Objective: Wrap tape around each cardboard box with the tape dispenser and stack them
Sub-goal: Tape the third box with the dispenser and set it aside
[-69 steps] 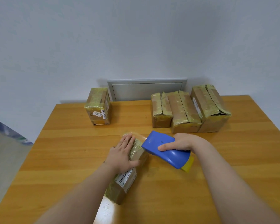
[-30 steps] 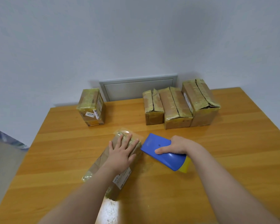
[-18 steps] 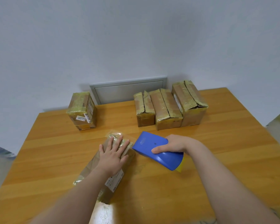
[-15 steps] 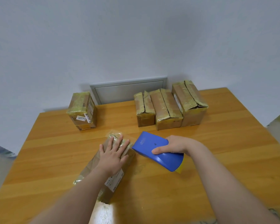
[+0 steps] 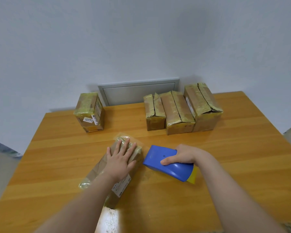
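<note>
A long cardboard box (image 5: 97, 172) wrapped in clear tape lies on the wooden table (image 5: 225, 165), angled from near-left to far-right. My left hand (image 5: 120, 160) presses flat on its top with fingers spread. Just right of the box, my right hand (image 5: 183, 154) grips a blue tape dispenser (image 5: 165, 163) with a yellow end; the dispenser's front edge sits close to the box's right side. A white barcode label (image 5: 122, 187) shows on the box's near side.
Three taped boxes (image 5: 180, 110) stand side by side at the back right. One more taped box (image 5: 90, 111) stands alone at the back left. A grey wall panel (image 5: 138, 91) sits behind the table. The table's left edge drops to the floor.
The dispenser has come down from above the box's far end to the table right of it. My left hand stays flat on the box. The view has shifted a little.
</note>
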